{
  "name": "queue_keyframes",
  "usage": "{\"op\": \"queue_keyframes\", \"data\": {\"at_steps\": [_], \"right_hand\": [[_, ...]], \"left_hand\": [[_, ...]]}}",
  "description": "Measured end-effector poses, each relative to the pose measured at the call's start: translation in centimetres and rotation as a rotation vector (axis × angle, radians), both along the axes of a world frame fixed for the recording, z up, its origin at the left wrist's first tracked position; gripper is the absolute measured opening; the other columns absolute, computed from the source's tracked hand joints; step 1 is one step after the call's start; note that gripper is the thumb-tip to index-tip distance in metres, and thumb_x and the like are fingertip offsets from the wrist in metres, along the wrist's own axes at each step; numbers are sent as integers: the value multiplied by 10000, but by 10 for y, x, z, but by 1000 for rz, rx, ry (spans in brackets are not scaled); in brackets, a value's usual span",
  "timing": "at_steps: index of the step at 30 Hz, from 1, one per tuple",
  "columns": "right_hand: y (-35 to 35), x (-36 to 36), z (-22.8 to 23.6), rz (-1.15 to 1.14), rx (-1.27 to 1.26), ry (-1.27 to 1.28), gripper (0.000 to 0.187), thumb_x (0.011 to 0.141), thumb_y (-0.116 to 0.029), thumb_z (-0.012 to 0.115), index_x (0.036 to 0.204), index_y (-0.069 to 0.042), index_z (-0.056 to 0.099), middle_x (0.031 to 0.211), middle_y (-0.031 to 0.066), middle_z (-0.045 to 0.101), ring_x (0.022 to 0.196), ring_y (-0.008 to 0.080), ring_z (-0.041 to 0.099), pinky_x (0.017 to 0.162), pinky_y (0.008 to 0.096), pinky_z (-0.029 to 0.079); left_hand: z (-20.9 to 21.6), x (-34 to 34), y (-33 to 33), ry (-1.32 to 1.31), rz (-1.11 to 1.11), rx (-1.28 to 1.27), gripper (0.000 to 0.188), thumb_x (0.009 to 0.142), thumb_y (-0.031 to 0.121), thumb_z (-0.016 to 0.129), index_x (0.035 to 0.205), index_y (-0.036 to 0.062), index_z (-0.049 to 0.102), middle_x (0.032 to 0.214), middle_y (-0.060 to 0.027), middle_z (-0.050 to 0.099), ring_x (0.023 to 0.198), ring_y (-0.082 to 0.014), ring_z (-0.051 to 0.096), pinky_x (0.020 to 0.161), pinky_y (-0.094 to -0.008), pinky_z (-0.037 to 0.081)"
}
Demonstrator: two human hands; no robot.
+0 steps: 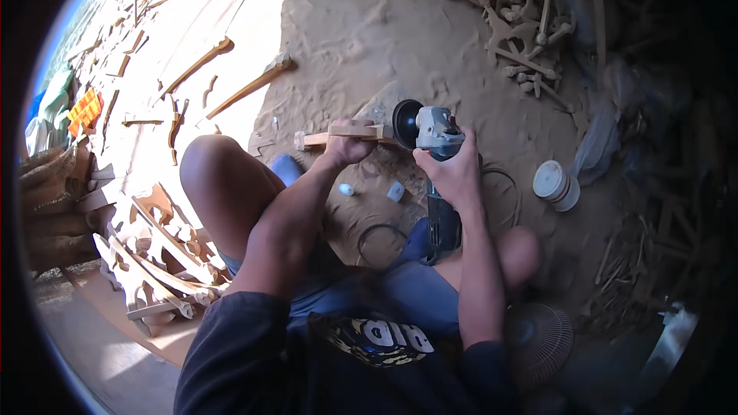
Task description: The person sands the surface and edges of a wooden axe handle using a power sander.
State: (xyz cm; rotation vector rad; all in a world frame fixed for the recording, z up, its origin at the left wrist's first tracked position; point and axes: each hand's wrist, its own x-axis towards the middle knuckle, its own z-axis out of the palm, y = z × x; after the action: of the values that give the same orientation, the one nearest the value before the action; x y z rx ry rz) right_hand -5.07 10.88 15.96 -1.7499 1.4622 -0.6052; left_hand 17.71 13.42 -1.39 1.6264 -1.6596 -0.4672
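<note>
R hand (453,173) is wrapping its fingers tight round the grey angle grinder (437,132), disc (406,124) sitting at the end of a wooden piece (342,137). L hand (347,144) is clamping that piece from below, w/ it lying level over the sandy ground (369,38). Further out, carved wood parts (523,15) are lying piled; a white tub (555,183) is standing well off to the right.

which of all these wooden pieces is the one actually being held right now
The pale wooden piece gripped in the left hand, meeting the angle grinder in the right hand. All others lie untouched on the sand.
</note>
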Motion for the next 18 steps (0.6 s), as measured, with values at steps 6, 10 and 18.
{"op": "queue_keyframes", "data": {"at_steps": [6, 10, 18], "right_hand": [[3, 10, 7, 79, 28, -47, 679, 725, -248, 888, 1201, 79, 532, 1022, 162, 695, 893, 218, 688, 819, 373, 554], [0, 11, 11, 25, 54, 49, 837, 710, -304, 872, 1330, 82, 463, 1131, 254, 695, 1008, 340, 723, 894, 436, 565], [3, 14, 13, 80, 50, -11, 775, 729, -261, 883, 1293, 113, 503, 1081, 201, 706, 962, 241, 715, 857, 368, 557]], "left_hand": [[-9, 3, -3, 56, -7, 49, 178, 772, 257, 741, 845, 95, 737, 804, -186, 721, 745, -406, 699, 677, -495, 553], [-6, -3, 3, -11, 7, 88, 189, 763, 269, 750, 869, 113, 744, 805, -172, 729, 746, -405, 702, 676, -495, 555], [-1, -1, -3, 23, 22, 66, 135, 784, 282, 676, 774, 152, 710, 766, -143, 714, 742, -405, 691, 684, -507, 559]]}}
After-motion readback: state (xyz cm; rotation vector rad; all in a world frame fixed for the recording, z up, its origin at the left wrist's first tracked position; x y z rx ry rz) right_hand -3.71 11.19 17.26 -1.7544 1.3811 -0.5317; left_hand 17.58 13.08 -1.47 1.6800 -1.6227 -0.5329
